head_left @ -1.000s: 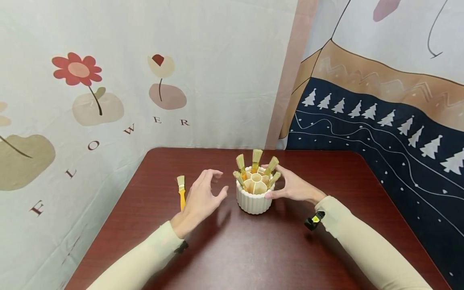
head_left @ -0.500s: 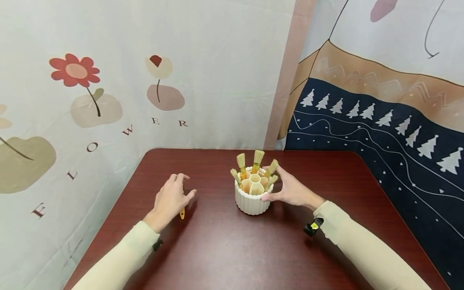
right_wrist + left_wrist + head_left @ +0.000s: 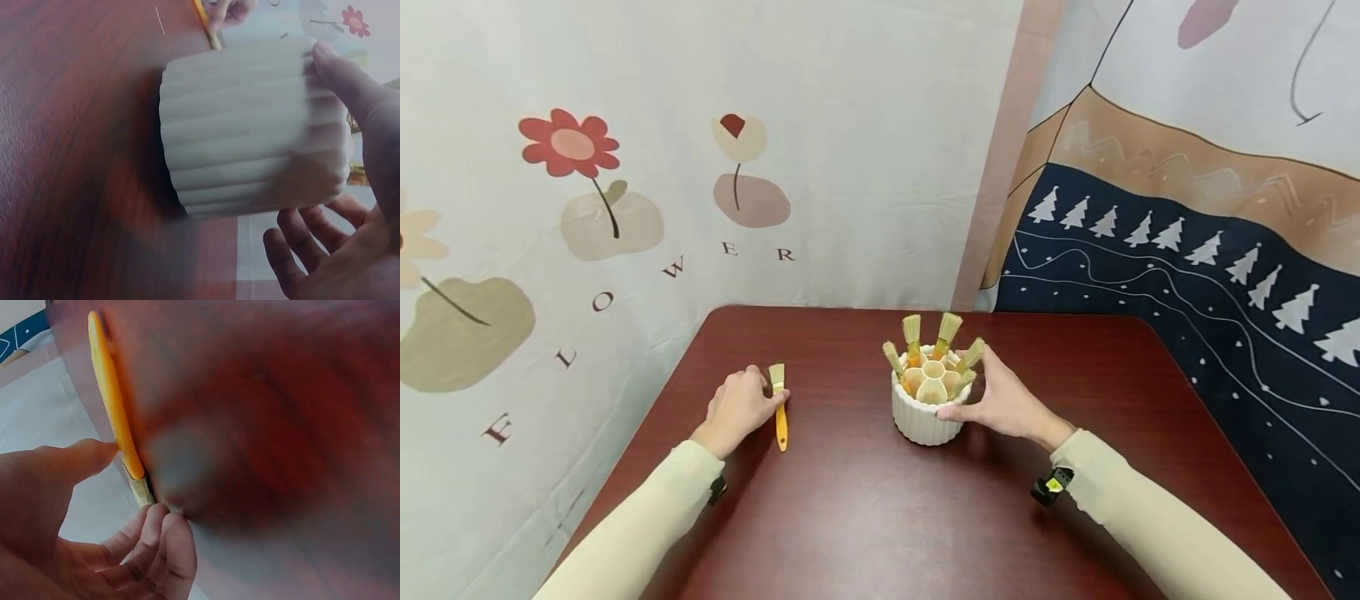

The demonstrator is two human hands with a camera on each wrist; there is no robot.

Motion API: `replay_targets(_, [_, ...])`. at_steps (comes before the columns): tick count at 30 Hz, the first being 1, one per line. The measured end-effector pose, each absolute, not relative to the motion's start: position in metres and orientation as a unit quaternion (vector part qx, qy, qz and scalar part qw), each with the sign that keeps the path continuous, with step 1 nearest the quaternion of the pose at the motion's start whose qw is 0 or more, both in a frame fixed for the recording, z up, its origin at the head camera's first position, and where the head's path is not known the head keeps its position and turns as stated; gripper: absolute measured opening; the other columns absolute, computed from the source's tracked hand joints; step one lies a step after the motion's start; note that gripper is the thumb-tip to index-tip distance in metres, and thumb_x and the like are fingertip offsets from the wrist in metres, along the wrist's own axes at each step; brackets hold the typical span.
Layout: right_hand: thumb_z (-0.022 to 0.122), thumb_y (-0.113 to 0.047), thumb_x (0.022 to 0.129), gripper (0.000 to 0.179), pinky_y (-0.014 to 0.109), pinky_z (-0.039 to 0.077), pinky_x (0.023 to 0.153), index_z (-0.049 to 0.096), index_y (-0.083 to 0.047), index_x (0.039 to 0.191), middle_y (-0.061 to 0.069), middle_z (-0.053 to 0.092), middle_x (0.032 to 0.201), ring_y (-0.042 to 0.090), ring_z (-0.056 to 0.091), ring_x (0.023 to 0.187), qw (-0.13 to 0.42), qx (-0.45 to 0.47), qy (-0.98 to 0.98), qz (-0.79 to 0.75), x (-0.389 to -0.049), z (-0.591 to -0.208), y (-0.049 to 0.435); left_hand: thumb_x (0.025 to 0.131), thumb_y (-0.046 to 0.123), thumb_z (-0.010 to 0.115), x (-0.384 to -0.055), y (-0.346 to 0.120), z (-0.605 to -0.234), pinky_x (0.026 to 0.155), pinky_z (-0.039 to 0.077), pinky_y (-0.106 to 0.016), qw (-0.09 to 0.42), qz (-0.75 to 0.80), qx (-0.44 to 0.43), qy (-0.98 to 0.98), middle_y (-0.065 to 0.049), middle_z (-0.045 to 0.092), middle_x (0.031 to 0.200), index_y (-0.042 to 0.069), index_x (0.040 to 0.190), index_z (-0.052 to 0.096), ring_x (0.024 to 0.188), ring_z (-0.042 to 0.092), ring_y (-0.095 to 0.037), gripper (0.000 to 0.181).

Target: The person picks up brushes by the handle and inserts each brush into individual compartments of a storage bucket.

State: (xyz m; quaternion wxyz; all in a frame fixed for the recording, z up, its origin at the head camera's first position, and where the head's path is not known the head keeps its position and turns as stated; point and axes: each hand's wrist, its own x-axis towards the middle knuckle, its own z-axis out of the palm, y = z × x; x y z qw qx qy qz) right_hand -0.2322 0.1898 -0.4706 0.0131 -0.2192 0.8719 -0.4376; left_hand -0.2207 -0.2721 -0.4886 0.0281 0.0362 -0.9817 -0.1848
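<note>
A paintbrush (image 3: 782, 425) with a yellow handle and pale bristles lies on the table at the left. My left hand (image 3: 737, 408) is at its upper part: the thumb touches the handle and the curled fingers are at the metal band, as the left wrist view shows. My right hand (image 3: 1007, 396) grips the white ribbed brush holder (image 3: 925, 421), thumb at the near side of its rim. In the right wrist view, the fingers of that hand (image 3: 331, 244) lie at the far side of the holder (image 3: 244, 131). Several brushes (image 3: 947, 329) stand bristles up in its compartments.
The dark red-brown table (image 3: 865, 517) carries the holder and the loose brush. Behind it hangs a pale cloth (image 3: 865, 167) with printed flowers, and at the right a cloth (image 3: 1150, 275) with printed trees.
My left hand has moved left, away from the holder, and come down to the loose paintbrush. My right hand stays on the holder, which has turned a little, shifting its brushes round.
</note>
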Motion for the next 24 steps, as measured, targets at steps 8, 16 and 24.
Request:
replay_targets(8, [0.109,-0.051,0.078,0.102,0.051,0.059,0.117,0.051,-0.006,0.149,0.015,0.065,0.148,0.03,0.07,0.139,-0.022,-0.182,0.887,-0.424,-0.219,-0.471,0.18,0.106,0.038,0.083,-0.235,-0.264,-0.485,0.062,0.05,-0.039,-0.01,-0.193,0.059,-0.979,-0.015,0.062,0.082,-0.001,0.099,0.061,0.072,0.064,-0.032,0.045])
replay_targets(16, [0.103,-0.066,0.079,0.102,0.05,0.059,0.112,0.049,-0.006,0.14,0.014,0.057,0.135,0.032,0.064,0.135,-0.036,-0.138,0.914,-0.38,-0.205,-0.465,0.165,0.102,0.025,0.079,-0.24,-0.262,-0.483,0.057,0.048,-0.032,-0.002,-0.213,0.045,-0.976,0.0,0.045,0.062,0.014,0.066,0.051,0.06,0.058,-0.025,0.047])
replay_targets(24, [0.102,-0.067,0.082,0.108,0.052,0.058,0.115,0.045,-0.002,0.147,0.017,0.054,0.139,0.034,0.063,0.138,-0.032,-0.132,0.917,-0.374,-0.198,-0.465,0.163,0.102,0.026,0.081,-0.233,-0.249,-0.473,0.073,0.063,-0.046,0.058,-0.245,0.04,-0.967,-0.018,0.079,0.094,-0.005,0.111,0.075,0.079,0.073,-0.034,0.033])
